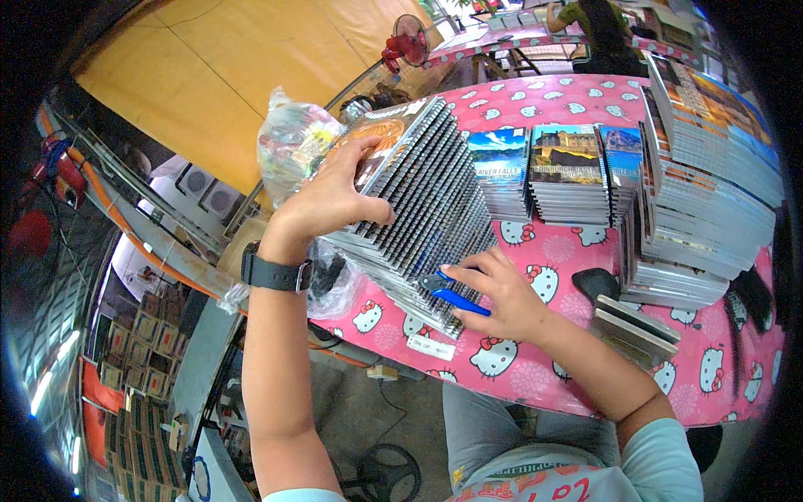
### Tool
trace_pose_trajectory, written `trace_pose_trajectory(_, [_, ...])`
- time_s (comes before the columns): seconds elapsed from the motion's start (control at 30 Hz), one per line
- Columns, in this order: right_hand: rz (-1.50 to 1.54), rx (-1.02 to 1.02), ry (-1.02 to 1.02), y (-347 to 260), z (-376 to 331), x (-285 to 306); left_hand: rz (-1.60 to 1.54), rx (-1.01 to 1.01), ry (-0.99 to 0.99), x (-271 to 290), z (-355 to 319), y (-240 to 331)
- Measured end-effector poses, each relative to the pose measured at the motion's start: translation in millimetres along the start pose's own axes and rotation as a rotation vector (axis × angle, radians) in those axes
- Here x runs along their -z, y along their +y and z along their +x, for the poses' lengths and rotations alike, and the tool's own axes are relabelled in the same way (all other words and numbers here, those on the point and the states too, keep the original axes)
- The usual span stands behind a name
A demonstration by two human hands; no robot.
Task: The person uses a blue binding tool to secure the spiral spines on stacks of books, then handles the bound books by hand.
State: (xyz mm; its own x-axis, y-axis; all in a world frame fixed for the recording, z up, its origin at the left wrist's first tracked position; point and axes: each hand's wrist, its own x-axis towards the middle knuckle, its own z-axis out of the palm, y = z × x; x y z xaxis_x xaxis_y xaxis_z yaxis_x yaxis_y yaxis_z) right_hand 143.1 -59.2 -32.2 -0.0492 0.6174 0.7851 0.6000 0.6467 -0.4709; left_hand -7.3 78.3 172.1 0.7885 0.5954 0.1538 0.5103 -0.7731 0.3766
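Observation:
A tall leaning stack of spiral-bound notebooks stands on the table, its black wire bindings facing me. My left hand grips the top of it, fingers over the uppermost brown cover and thumb at the bindings. Blue-handled pliers are in my right hand, jaws against the lower part of the bindings. Whether the jaws hold a wire is too small to tell. Behind the stack sit shorter piles of books with landscape covers and a castle cover.
A pink cartoon-cat tablecloth covers the table. Tall notebook piles rise at the right, near a dark pad and a small block of boards. A filled plastic bag is at the left. Another person sits far back.

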Motion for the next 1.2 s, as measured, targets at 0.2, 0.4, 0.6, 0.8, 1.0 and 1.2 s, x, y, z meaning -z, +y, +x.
trace_pose_trajectory(0.2, [0.284,-0.11,-0.16,5.2,-4.0,0.8,0.022,-0.018,0.009,0.4,2.3,4.5])
trace_pose_trajectory(0.4, [0.518,-0.268,-0.241,-10.0,-8.4,-2.3,0.063,-0.03,0.096,3.0,-8.9,4.9])
trace_pose_trajectory(0.6, [1.103,-0.749,-0.035,15.2,-35.6,2.4,0.076,-0.306,0.748,-27.2,-64.8,2.1])
trace_pose_trajectory(0.8, [0.296,-0.109,0.015,-1.0,-26.9,-3.5,-0.034,-0.092,0.731,-120.9,-112.1,-56.6])
trace_pose_trajectory(1.0, [0.025,0.028,0.145,-2.7,-4.7,-12.4,-0.491,-0.002,0.781,-141.3,-105.5,-52.0])
trace_pose_trajectory(1.2, [-0.107,0.112,0.141,5.8,-1.9,-13.0,-0.482,0.019,0.836,-149.6,-97.0,-51.4])
